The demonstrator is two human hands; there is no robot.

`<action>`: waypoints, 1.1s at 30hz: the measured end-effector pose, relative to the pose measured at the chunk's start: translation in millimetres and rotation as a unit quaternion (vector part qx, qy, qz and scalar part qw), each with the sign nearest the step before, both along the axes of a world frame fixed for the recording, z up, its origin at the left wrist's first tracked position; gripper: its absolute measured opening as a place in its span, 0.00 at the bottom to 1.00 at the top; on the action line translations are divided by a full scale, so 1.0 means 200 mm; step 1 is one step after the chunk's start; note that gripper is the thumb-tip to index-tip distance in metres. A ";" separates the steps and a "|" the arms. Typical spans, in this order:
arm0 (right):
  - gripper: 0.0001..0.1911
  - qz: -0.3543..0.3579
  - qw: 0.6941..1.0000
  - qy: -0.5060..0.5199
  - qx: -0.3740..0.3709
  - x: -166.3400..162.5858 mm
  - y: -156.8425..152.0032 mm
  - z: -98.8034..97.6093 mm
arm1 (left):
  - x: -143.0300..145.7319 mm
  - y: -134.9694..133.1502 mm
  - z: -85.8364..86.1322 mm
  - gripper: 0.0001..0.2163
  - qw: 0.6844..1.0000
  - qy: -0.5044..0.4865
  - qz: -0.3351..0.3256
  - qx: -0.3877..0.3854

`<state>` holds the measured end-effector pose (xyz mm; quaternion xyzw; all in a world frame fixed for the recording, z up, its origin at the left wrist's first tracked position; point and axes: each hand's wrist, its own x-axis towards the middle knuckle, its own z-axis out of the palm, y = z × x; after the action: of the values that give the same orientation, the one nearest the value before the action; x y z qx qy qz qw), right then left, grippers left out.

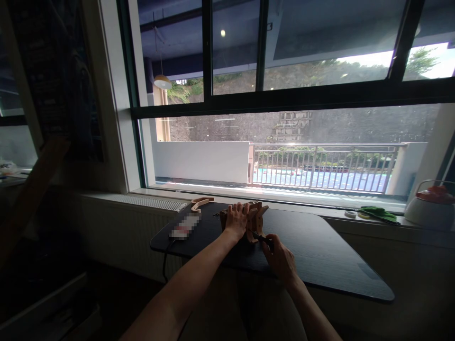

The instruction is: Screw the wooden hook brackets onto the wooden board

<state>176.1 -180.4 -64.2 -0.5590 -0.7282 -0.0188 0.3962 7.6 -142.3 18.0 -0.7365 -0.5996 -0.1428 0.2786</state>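
Curved brown wooden piece, steadied
Seemingly stiff, light — grip its side; your left hand clasps it, fingers bent, right hand enclosing a slim black tool.

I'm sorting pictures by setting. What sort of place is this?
Probably an indoor work spot, though whether at home or in a workshop I can't tell: a dark table stands by a wide window, with what looks like a radiator at its left.

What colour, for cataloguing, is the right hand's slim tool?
The slim tool looks black, best seen in the head view.
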 end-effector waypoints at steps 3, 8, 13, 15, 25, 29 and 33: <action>0.12 0.005 1.000 0.004 0.013 0.00 0.00 0.00 | 0.00 0.01 0.00 0.38 1.000 0.003 -0.001 0.001; 0.13 0.007 1.000 0.004 0.020 0.01 0.01 0.00 | 0.00 0.02 -0.01 0.38 1.000 0.006 -0.005 0.006; 0.13 0.023 1.000 -0.006 0.016 0.00 0.00 0.00 | -0.01 0.02 -0.02 0.39 1.000 0.008 -0.006 0.013; 0.13 0.026 1.000 -0.007 0.016 0.00 0.00 0.00 | -0.01 0.02 -0.02 0.39 1.000 0.009 -0.006 0.016; 0.11 0.012 1.000 -0.015 -0.004 0.00 0.00 0.00 | 0.00 0.02 -0.01 0.37 1.000 0.005 -0.003 0.012; 0.11 0.011 1.000 -0.018 -0.008 0.00 -0.01 0.01 | 0.00 0.02 -0.01 0.37 1.000 0.007 -0.006 0.010; 0.12 0.011 1.000 -0.018 -0.006 0.00 -0.01 0.02 | -0.01 0.02 -0.01 0.37 1.000 0.008 -0.006 0.012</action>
<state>175.9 -182.6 -61.2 -0.5528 -0.7417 -0.0199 0.3793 6.3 -139.2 15.1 -0.7375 -0.5915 -0.1460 0.2913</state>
